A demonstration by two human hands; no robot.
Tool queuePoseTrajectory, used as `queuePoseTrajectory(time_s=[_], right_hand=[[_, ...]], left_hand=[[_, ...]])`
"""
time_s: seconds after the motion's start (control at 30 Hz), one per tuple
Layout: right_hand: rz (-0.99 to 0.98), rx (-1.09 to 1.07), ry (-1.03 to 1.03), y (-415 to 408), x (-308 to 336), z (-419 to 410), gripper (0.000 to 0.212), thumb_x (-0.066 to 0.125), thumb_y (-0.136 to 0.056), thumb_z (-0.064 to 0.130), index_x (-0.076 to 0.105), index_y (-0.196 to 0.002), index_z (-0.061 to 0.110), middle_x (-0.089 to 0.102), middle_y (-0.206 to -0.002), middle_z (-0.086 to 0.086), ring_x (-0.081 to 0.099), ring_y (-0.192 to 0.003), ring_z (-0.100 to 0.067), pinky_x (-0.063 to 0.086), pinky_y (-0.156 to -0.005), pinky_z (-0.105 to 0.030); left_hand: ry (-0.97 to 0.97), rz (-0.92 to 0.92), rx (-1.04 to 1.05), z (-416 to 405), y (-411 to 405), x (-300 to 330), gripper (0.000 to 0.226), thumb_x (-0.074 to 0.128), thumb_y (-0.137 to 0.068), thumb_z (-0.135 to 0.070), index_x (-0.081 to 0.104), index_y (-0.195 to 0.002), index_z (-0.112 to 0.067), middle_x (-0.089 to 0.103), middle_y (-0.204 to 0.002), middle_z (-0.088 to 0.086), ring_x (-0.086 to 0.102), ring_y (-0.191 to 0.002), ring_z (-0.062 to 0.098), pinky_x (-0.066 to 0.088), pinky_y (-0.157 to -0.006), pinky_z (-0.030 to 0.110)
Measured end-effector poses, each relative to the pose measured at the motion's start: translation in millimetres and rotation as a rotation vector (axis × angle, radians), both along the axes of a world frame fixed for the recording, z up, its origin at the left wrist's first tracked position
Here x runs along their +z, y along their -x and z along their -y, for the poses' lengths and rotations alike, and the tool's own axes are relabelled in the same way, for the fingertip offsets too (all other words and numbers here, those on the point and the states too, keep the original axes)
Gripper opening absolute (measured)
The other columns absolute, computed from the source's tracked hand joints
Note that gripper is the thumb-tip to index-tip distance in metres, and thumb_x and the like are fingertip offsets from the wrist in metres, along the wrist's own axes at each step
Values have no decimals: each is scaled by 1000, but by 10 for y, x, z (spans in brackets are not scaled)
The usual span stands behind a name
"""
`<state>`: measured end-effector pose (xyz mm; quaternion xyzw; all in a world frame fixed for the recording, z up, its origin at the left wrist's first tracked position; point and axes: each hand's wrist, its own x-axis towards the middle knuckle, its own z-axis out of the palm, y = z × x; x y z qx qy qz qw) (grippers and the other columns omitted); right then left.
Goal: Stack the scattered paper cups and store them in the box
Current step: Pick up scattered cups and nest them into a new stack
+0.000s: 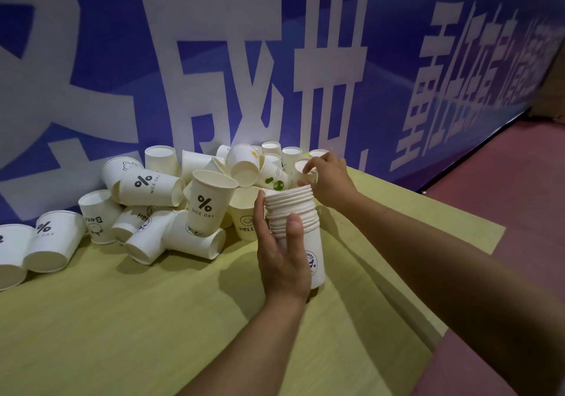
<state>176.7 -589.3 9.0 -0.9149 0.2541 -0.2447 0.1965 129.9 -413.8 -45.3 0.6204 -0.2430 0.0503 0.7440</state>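
A blue banner with large white characters (214,59) stands along the far edge of the yellow-green worktop (122,319), with reddish floor (504,181) past the worktop's right edge. A heap of loose white paper cups (159,200), some printed "NICE DAY" or "HELLO", lies tumbled against the banner from the far left corner toward the middle. Just right of the heap, the left hand (284,258) holds an upright stack of nested cups (293,218), its grip curled round the stack. Above the stack's rim, the right hand (330,181) pinches a single small cup (305,167), its grip clamped on it.
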Motion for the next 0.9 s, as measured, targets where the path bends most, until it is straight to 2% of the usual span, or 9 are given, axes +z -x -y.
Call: queuePoseTrajectory(time_s=[0.13, 0.23, 0.33, 0.43, 0.53, 0.63, 0.73, 0.8, 0.9], right_hand=[[139, -17, 78, 64, -15, 3, 22, 67, -92, 36, 67, -102, 15, 45, -141, -3, 35, -128, -23, 35, -104, -32], [343, 35, -15, 150, 62, -9, 13, 68, -92, 28, 61, -89, 17, 53, -134, -2, 45, -123, -21, 41, -102, -30], [558, 159, -196, 257, 202, -87, 18, 69, -90, 23, 52, -94, 19, 58, -117, -2, 58, -106, -21, 58, -83, -28], [655, 292, -306, 365, 338, -234, 32, 70, -88, 21, 45, -107, 20, 54, -115, -4, 60, -103, -21, 61, -74, -28], [619, 427, -386, 477, 406, -390, 45, 69, -83, 25, 41, -117, 22, 50, -115, -2, 59, -104, -21, 61, -75, -32], [478, 528, -450, 545, 392, -503, 61, 66, -79, 28, 34, -132, 34, 46, -117, 2, 59, -100, -21, 60, -71, -29], [346, 563, -399, 544, 357, -525, 77, 62, -79, 31, 23, -143, 48, 43, -129, 4, 61, -95, -21, 58, -69, -26], [282, 580, -393, 541, 353, -518, 77, 56, -79, 30, 22, -145, 49, 42, -131, 8, 61, -95, -18, 56, -68, -22], [263, 572, -386, 551, 343, -523, 63, 52, -78, 31, 35, -135, 52, 44, -131, 7, 59, -99, -14, 53, -65, -18]], left_hand=[[-16, 6, -5, -9, 4, 3, 55, 44, -81, -73, 22, -131, -76, 55, -142, -5, 65, -113, 15, 58, -90, 49], [-3, 1, -17, -10, 11, 9, 56, 46, -80, -72, 24, -132, -75, 54, -141, -8, 64, -113, 11, 57, -91, 47], [7, 14, -30, -8, 33, 23, 57, 47, -81, -70, 27, -134, -72, 54, -138, -19, 62, -115, 7, 55, -95, 45], [-4, 14, -68, -10, 48, 28, 56, 48, -81, -70, 27, -133, -72, 56, -136, -15, 65, -111, 10, 58, -91, 48], [-21, 6, -92, -13, 54, 28, 54, 47, -79, -72, 25, -129, -76, 60, -132, -8, 69, -103, 11, 60, -85, 45], [-23, -7, -117, -17, 56, 32, 56, 45, -78, -73, 22, -128, -79, 57, -136, -9, 66, -106, 7, 61, -82, 34], [-21, -21, -116, -9, 44, 21, 60, 44, -77, -74, 19, -132, -78, 52, -139, -11, 64, -106, 4, 60, -78, 28], [-23, -14, -101, -5, 44, 20, 60, 44, -77, -74, 19, -132, -78, 51, -139, -12, 63, -106, 3, 59, -78, 29], [-21, -14, -91, -1, 47, 23, 62, 43, -77, -73, 19, -135, -75, 52, -133, -17, 63, -101, -2, 58, -76, 29]])
